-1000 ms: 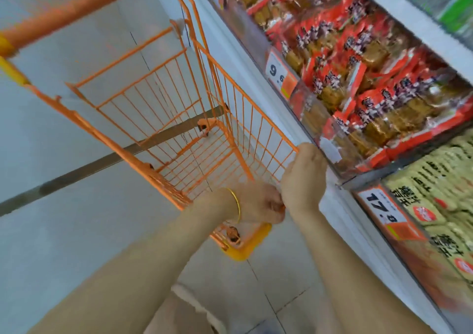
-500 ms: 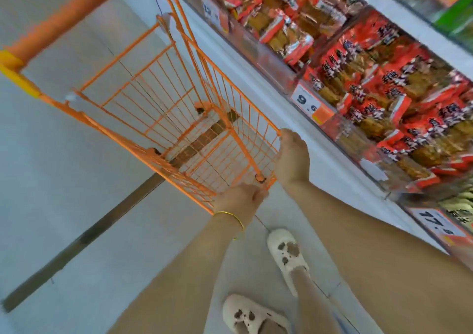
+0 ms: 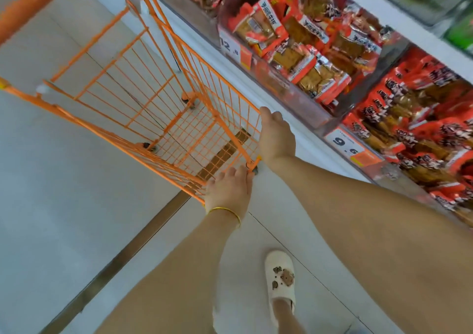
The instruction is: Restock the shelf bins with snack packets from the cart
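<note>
Left hand (image 3: 229, 191) was curled over the near end rim of the orange wire cart (image 3: 204, 139), beside its corner. Right hand (image 3: 276, 136) was wrapped round the shelf-side top rail. One thin gold bangle (image 3: 225, 212) sat on the left wrist. Glossy red snack packets (image 3: 302, 59) lay heaped in clear plastic shelf bins (image 3: 294, 95) just beside the cart. Two price tags (image 3: 353, 147) fronted the bins. One white clog (image 3: 280, 274) showed on pale tile.

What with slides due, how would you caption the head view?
Left hand and right hand grip the orange cart beside stocked snack bins.
</note>
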The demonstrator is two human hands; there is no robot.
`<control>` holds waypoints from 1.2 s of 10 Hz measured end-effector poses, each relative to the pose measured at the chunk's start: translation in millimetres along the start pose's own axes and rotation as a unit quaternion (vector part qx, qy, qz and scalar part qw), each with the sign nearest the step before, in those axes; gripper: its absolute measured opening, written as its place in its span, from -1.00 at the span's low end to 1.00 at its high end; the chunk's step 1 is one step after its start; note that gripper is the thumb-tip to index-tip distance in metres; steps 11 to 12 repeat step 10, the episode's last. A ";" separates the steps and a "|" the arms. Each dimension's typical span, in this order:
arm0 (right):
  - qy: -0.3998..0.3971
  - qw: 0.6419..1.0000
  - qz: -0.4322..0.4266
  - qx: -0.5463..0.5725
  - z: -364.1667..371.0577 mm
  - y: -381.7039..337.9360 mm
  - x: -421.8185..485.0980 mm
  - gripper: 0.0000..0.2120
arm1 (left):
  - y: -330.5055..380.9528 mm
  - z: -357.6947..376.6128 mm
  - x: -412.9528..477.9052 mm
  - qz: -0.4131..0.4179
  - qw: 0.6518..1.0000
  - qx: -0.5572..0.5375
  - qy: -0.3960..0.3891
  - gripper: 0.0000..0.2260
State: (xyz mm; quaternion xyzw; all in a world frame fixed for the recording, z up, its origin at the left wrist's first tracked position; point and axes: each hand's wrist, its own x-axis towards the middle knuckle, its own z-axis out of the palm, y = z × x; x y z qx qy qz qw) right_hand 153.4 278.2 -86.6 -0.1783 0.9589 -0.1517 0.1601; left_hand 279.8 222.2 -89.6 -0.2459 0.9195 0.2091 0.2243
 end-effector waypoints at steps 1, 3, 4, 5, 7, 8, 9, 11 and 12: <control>-0.009 0.999 0.023 -0.025 0.1 -21.3 20.5 -0.52 | -13.8 -15.2 19.8 0.010 1.000 0.004 0.000 -0.62; -0.003 0.996 0.082 -0.024 -0.8 -59.0 48.5 -0.46 | -38.2 -44.0 55.8 0.054 0.998 0.024 -0.017 -0.64; -0.006 0.994 0.110 -0.013 1.0 -64.9 49.4 -0.43 | -50.0 -51.1 64.1 0.074 0.997 0.028 -0.022 -0.65; -0.023 0.990 0.136 0.006 1.6 -59.7 45.8 -0.50 | -51.5 -54.8 67.8 0.096 0.995 0.036 -0.014 -0.64; -0.043 0.995 0.084 0.005 -8.5 -35.0 -8.3 -0.43 | -25.2 -52.4 78.5 0.069 0.997 0.006 -0.018 -0.62; -0.066 0.992 0.107 0.003 -7.6 -21.7 -44.7 -0.39 | -13.6 -51.4 85.4 0.033 0.999 -0.017 -0.035 -0.62; -0.064 0.989 0.134 0.017 -14.2 0.4 -92.2 -0.44 | 2.2 -48.4 86.8 -0.002 0.997 0.060 -0.044 -0.57; -0.044 0.987 0.146 0.056 -26.3 27.5 -144.9 -0.50 | 24.6 -54.0 62.2 -0.029 0.994 0.101 0.041 -0.51; -0.044 0.987 0.146 0.056 -26.3 27.5 -144.9 -0.50 | 24.6 -54.0 62.2 -0.029 0.994 0.101 0.041 -0.51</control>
